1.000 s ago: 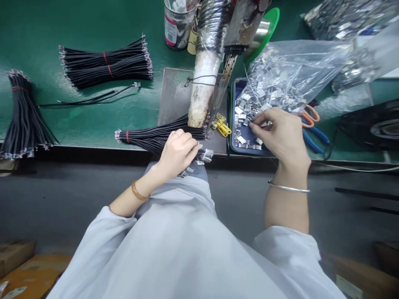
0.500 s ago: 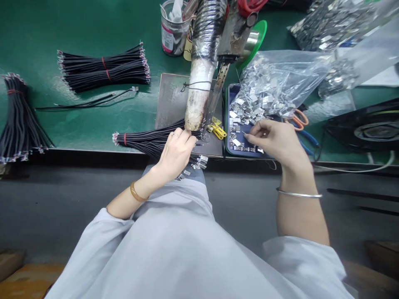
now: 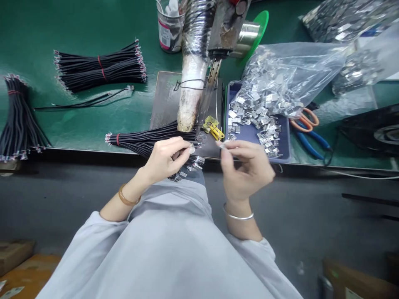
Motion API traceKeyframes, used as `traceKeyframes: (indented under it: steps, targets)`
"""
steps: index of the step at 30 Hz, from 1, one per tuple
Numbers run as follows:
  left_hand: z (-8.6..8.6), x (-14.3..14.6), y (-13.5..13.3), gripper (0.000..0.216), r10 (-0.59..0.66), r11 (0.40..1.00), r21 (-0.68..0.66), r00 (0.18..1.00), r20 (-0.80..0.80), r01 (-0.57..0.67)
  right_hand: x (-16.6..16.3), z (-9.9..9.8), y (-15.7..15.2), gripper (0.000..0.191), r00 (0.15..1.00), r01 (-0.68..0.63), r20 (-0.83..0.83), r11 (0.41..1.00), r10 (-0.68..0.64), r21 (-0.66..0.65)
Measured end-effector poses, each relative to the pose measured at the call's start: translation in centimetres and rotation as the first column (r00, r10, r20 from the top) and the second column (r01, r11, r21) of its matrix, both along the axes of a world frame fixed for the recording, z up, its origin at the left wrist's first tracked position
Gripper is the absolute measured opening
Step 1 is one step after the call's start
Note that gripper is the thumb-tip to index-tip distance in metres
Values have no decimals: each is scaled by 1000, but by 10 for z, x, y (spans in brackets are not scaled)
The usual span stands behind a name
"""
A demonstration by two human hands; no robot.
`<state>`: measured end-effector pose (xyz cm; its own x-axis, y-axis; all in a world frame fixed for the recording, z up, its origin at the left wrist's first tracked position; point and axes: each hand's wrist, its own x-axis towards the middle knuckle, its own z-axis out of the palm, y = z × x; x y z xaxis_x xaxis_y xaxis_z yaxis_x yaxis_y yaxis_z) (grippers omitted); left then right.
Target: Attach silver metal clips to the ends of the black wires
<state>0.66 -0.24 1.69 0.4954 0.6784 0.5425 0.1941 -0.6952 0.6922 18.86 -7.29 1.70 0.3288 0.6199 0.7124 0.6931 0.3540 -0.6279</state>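
My left hand (image 3: 168, 160) is closed in a pinch at the table's front edge, on a black cable whose stripped end pokes out to the right. Under and behind it lies a red-banded bundle of black cables (image 3: 137, 140). Cables with metal USB plugs (image 3: 195, 162) hang below the edge beside that hand. My right hand (image 3: 246, 170) pinches a small metal USB connector (image 3: 222, 145), held just right of the cable end. A soldering iron (image 3: 212, 79) points down between the hands, next to a wrapped hose (image 3: 190, 91). Loose USB connectors (image 3: 264, 124) fill part of a blue tray (image 3: 285, 141).
A plastic bag of connectors (image 3: 299, 70) leans into the tray. Pliers (image 3: 311, 137) lie right of it. A yellow clip-like piece (image 3: 215, 128) rests on the dark board (image 3: 165, 95). Cable bundles (image 3: 99, 68) lie left; a solder spool (image 3: 252, 37) and a cup (image 3: 170, 33) stand behind.
My right hand has left the tray and moved left with a connector in its fingertips. My left hand has shifted slightly toward me and turned, with the thumb now showing.
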Motion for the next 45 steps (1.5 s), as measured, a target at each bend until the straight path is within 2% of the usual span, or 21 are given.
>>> traceKeyframes:
  steps: [5, 8, 13, 20, 39, 42, 45]
  targets:
    - [1, 1, -1, 17, 11, 966, -257, 999, 50, 3, -22, -9, 6, 12, 957, -227, -223, 956, 184, -187]
    - [-1, 1, -2, 18, 16, 950, -312, 997, 74, 8, -24, -11, 8, 10, 911, -318, -337, 925, 238, -207]
    - [-4, 2, -2, 14, 22, 950, -311, 991, 129, 19, -26, -9, 7, 9, 865, -346, -452, 911, 216, -226]
    - [-8, 5, -5, 12, 49, 956, -294, 985, 166, 2, -23, -10, 8, 10, 851, -360, -482, 900, 209, -244]
    - [-15, 6, -4, 11, 31, 993, -120, 989, 146, -13, -27, -6, 4, 10, 915, -264, -371, 930, 157, -258]
    - [-14, 5, -4, 11, 33, 993, -114, 992, 125, -18, -23, -8, 6, 9, 878, -310, -452, 908, 160, -282]
    - [-14, 4, -3, 10, -4, 994, -110, 994, 110, 17, -18, -14, 10, 6, 783, -433, -585, 860, 211, -269]
